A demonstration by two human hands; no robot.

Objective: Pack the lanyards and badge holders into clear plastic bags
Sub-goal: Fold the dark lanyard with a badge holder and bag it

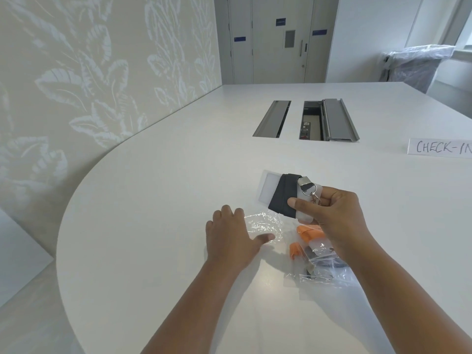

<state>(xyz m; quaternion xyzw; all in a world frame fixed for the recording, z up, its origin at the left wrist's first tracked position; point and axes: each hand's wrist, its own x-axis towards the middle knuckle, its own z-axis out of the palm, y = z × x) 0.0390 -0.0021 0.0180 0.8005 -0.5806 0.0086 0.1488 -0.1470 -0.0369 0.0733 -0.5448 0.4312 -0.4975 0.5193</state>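
The smooth white table [153,200] had a rounded edge. On it lay a crinkled, glossy clear plastic bag [263,222], flat and empty. The left hand [231,238] rested palm down on the bag's near left corner, fingers straight and spread, thumb stretched out across the film.

The right hand [329,210] was raised just above the table, beyond the bag, and pinched a frosted rectangular badge holder [268,186] between thumb and curled fingers. A dark grey fabric lanyard [283,195] was wound flat round the holder's middle, its shiny metal clip [307,186] beside the fingertips.

Under the right wrist lay filled plastic bags [319,267], one showing an orange lanyard [307,232]. A handwritten "CHECK-IN" sign [439,147] lay farther right.
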